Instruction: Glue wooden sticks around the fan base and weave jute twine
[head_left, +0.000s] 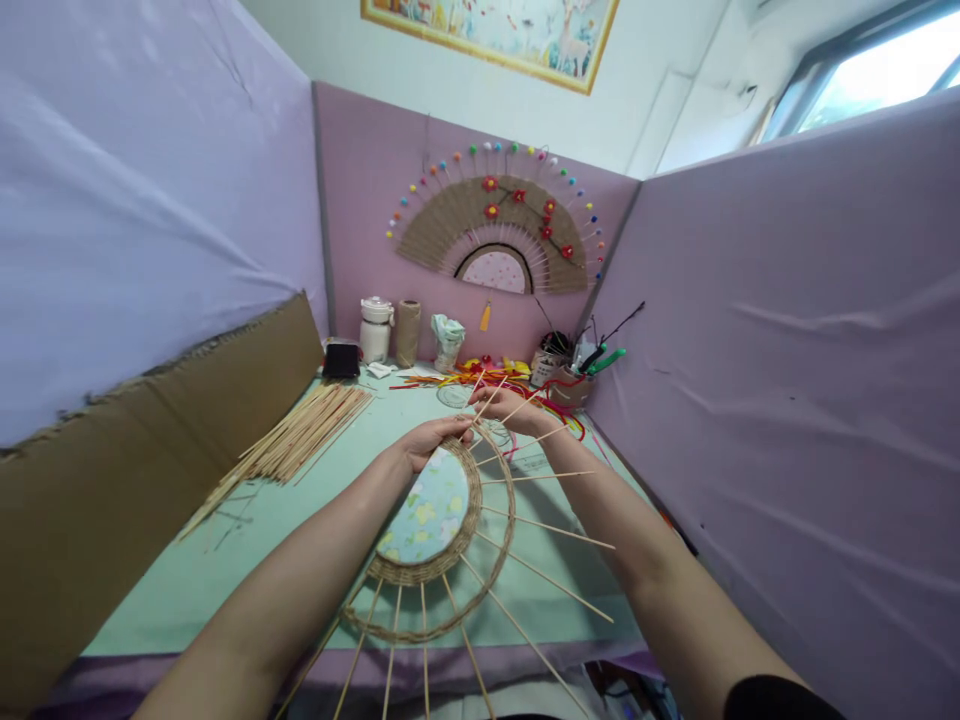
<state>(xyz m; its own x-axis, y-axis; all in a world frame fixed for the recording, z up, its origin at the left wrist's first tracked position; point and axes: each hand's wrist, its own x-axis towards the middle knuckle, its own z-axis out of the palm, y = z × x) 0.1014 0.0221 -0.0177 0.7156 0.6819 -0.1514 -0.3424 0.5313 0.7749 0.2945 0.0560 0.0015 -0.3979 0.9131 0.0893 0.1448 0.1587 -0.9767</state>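
Note:
A half-round woven fan frame [472,520] is held tilted above the table. Its floral fabric centre [427,510] is edged by a tightly woven band of brown cord, and thin wooden sticks fan outward from it. Farther out, a single ring of cord [512,500] crosses the sticks. My left hand [436,440] grips the far end of the woven band, thumb on top. Just beyond it, my right hand [501,405] is among the upper stick ends with its fingertips pinched; what lies between them is too small to make out.
A bundle of loose sticks [300,435] lies left beside a cardboard strip [172,410]. At the back stand a white jar [376,330], a brown roll [408,333] and a tool holder [571,385] near colourful pipe cleaners [427,381]. A finished fan [450,222] hangs behind.

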